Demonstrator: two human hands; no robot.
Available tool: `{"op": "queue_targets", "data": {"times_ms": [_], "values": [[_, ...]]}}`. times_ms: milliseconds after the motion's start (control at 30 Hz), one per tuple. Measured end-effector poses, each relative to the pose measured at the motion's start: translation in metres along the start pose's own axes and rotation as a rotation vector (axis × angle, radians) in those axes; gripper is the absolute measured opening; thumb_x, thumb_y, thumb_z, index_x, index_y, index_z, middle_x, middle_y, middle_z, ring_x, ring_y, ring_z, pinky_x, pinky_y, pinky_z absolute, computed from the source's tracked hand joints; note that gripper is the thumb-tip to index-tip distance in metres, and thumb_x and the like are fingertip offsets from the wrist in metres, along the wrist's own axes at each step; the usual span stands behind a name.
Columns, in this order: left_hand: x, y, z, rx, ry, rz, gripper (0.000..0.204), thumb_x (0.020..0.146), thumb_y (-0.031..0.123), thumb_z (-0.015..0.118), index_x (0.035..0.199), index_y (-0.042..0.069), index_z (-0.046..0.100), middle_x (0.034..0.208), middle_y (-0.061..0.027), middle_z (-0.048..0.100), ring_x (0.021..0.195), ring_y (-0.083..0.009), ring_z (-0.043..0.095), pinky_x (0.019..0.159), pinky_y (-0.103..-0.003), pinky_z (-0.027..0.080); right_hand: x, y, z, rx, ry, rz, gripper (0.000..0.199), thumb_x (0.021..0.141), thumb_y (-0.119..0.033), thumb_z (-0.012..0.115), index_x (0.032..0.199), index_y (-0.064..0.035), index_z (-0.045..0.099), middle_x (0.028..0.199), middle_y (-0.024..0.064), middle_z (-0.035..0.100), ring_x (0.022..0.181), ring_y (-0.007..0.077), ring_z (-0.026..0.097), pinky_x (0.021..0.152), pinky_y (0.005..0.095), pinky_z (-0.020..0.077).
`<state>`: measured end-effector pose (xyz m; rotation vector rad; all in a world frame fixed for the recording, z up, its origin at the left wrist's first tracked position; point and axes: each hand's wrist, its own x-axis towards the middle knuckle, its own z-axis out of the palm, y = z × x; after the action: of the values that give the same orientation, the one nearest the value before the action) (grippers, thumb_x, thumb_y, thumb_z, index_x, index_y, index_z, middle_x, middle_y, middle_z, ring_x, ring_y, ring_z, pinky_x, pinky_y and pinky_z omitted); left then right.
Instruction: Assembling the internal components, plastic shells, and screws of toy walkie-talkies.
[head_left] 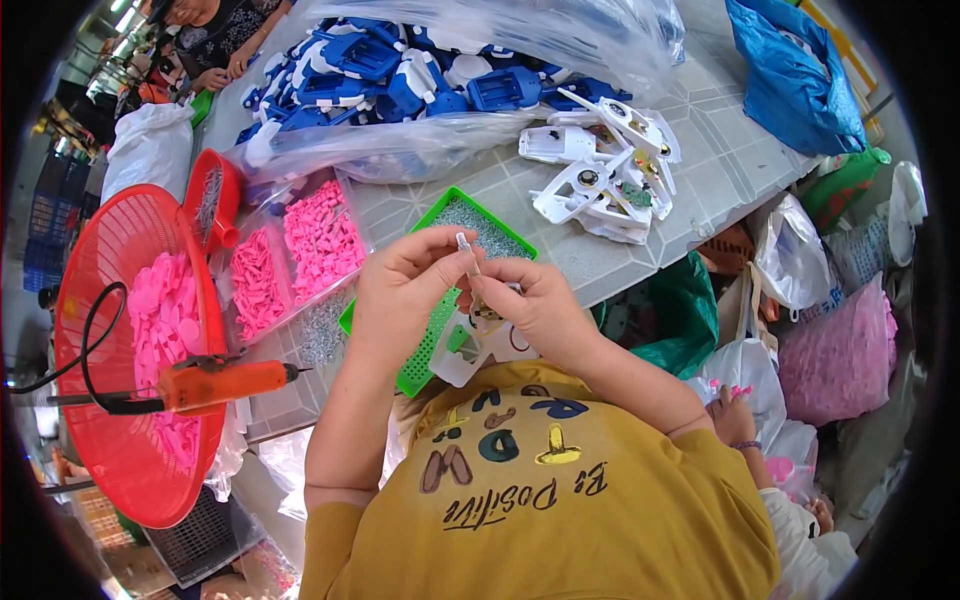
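My left hand is closed in a pinch on a small whitish, translucent plastic piece, held upright above the table. The fingers of my right hand are closed at the lower end of the same piece, though what lies between those fingertips is mostly hidden. Just below my hands, against my body, is a white plastic housing with some inner parts showing. A green tray of small metal screws lies behind my hands, and a green perforated basket sits beneath them.
A red basket of pink parts stands left, with an orange electric screwdriver before it. Blue-and-white housings fill a plastic bag at the back. White assemblies lie back right. Another person's hand is at right; another person sits far left.
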<state>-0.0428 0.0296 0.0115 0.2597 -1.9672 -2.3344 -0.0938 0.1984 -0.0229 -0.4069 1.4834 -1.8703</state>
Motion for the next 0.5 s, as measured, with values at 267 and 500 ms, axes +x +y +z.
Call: {"op": "queue_targets", "data": {"times_ms": [267, 500], "values": [[0.006, -0.006, 0.005, -0.010, -0.023, 0.051, 0.019, 0.096, 0.004, 0.062, 0.114, -0.001, 0.063, 0.096, -0.0094, 0.070, 0.077, -0.0132, 0.064, 0.062, -0.027, 0.052, 0.002, -0.003, -0.006, 0.053, -0.031, 0.036, 0.029, 0.101, -0.023, 0.058, 0.114, 0.0009, 0.068, 0.098, 0.0047, 0.070, 0.089, 0.0103, 0.063, 0.081, 0.0269, 0.0502], [0.004, -0.010, 0.015, 0.080, 0.057, 0.096, 0.019, 0.101, 0.009, 0.056, 0.119, 0.003, 0.056, 0.105, -0.0114, 0.070, 0.087, -0.0132, 0.065, 0.072, -0.025, 0.053, 0.002, -0.011, -0.014, 0.366, -0.037, 0.301, 0.044, 0.098, -0.032, 0.042, 0.117, 0.0035, 0.060, 0.103, 0.0166, 0.069, 0.088, 0.0253, 0.070, 0.077, 0.0383, 0.0582]]}}
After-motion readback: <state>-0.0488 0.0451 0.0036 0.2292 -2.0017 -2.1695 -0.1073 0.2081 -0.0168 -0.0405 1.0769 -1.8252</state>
